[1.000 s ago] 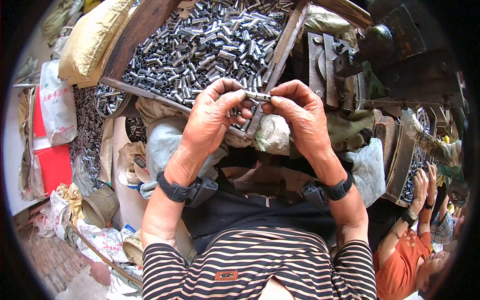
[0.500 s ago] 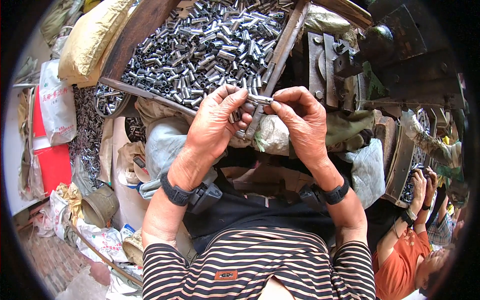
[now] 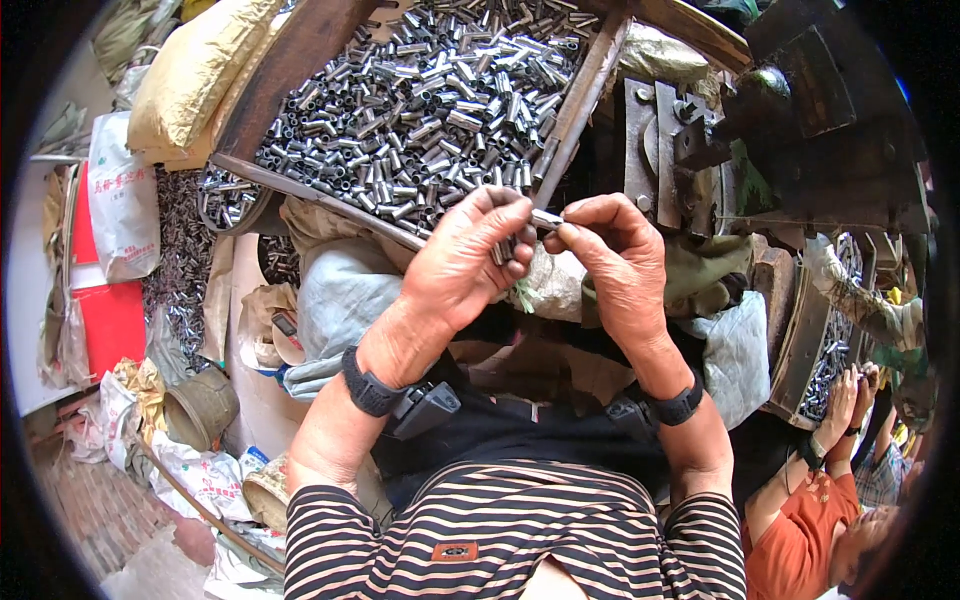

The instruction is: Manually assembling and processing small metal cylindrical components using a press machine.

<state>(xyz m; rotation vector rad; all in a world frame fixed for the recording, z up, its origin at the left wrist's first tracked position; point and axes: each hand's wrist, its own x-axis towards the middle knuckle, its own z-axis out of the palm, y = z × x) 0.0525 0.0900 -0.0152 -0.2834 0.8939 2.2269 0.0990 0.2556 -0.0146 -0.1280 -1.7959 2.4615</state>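
Note:
A short shiny metal tube (image 3: pixel 546 218) is pinched between the fingertips of both my hands. My left hand (image 3: pixel 455 262) grips its left end between thumb and forefinger. More small metal tubes (image 3: pixel 503 250) sit under that hand's curled fingers. On the other end, the thumb and forefinger of my right hand (image 3: pixel 625 265) are closed. Fingers partly cover the tube, so its ends are hard to make out. Just beyond my hands, a wooden tray (image 3: pixel 318 203) holds a heap of similar loose metal tubes (image 3: pixel 430 120).
Dark metal machinery (image 3: pixel 790 150) stands at the right of the tray. A yellow sack (image 3: pixel 195 75) lies against the tray's left side. Lower left are a bucket (image 3: pixel 200 408) and plastic bags. At far right, a person in an orange shirt (image 3: pixel 800 540) reaches toward another tray of tubes.
Both my hands have shifted a little toward me and to the right. They still hold the tube between them, and it now slants slightly down to the right.

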